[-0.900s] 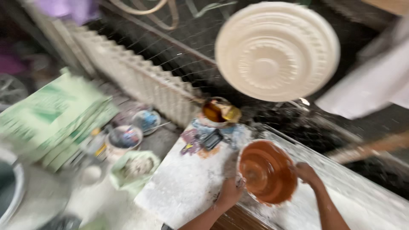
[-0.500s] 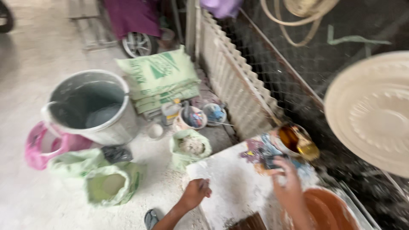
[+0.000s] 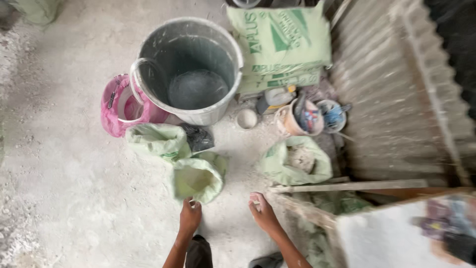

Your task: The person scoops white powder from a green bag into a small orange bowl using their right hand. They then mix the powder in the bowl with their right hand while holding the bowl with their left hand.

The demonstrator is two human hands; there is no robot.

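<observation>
My left hand (image 3: 190, 216) reaches down to the floor, and its fingertips are at the lower rim of an open pale green sack (image 3: 198, 178) with powder inside. Nothing is in that hand. My right hand (image 3: 263, 212) hovers a little to the right over the dusty floor, fingers loosely apart and whitened at the tips, holding nothing. It is close to the end of a wooden slat (image 3: 347, 186) and to a second open green sack (image 3: 296, 160) holding lumpy white material.
A big grey bucket (image 3: 191, 69) with water stands ahead, a pink bag (image 3: 115, 106) to its left, and stacked green printed sacks (image 3: 280, 44) to its right. Small tubs of tools (image 3: 305, 118) sit by a corrugated panel (image 3: 396, 89). A white board (image 3: 391, 238) is at the bottom right.
The view has swung down and left from the white board to the floor. Both hands have left the board and orange bowl and now reach low toward the green sacks.
</observation>
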